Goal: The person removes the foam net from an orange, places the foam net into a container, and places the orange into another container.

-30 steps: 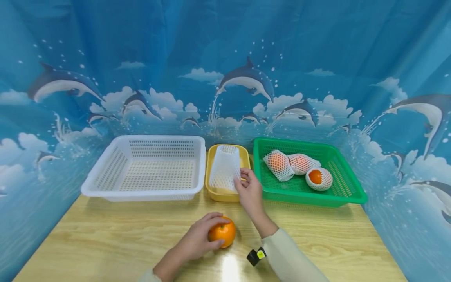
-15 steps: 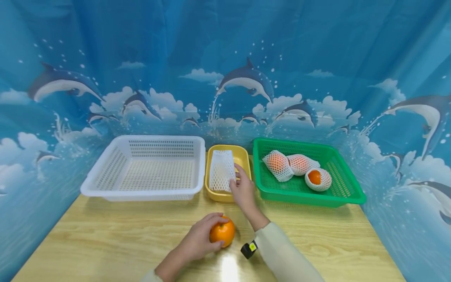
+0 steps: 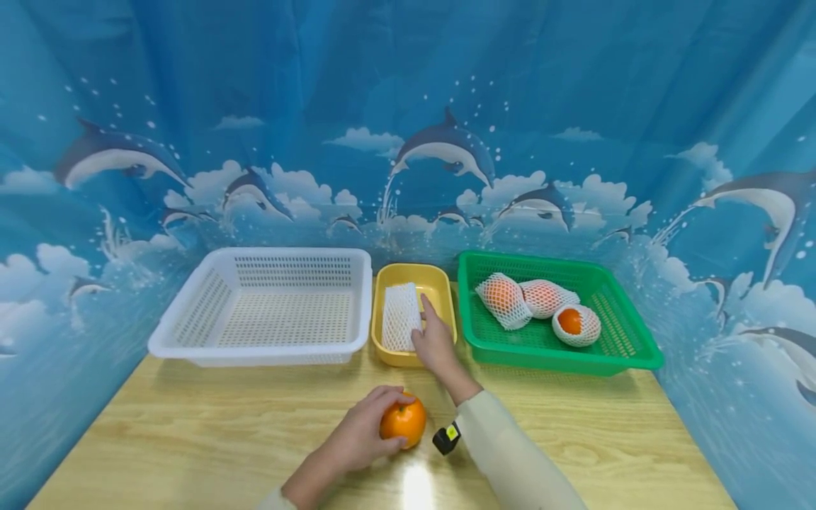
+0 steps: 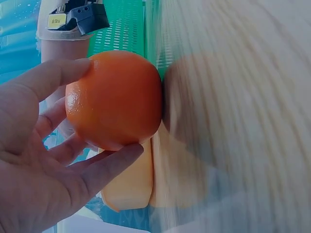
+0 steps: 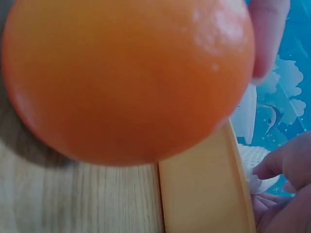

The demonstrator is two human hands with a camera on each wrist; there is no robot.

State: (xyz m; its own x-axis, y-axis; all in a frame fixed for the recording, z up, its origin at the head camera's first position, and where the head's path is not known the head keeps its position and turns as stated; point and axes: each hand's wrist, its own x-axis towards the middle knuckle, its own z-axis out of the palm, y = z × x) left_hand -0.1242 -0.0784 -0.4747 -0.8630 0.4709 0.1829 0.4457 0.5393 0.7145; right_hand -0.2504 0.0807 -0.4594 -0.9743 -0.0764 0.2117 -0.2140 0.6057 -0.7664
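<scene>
The left hand (image 3: 357,440) curls its fingers and thumb around a bare orange (image 3: 403,421), which rests on the wooden table (image 3: 191,439); just beyond that grip and slightly to its right, the right hand (image 3: 435,343) reaches into the yellow tray (image 3: 441,283), its fingertips pinching the near edge of a white foam net (image 3: 400,316) that lies flat in the tray; left of this grip stands a white basket (image 3: 268,303); right of it a green basket (image 3: 621,340) holds three netted oranges (image 3: 542,297); a dolphin-print backdrop (image 3: 408,127) hangs behind everything.
</scene>
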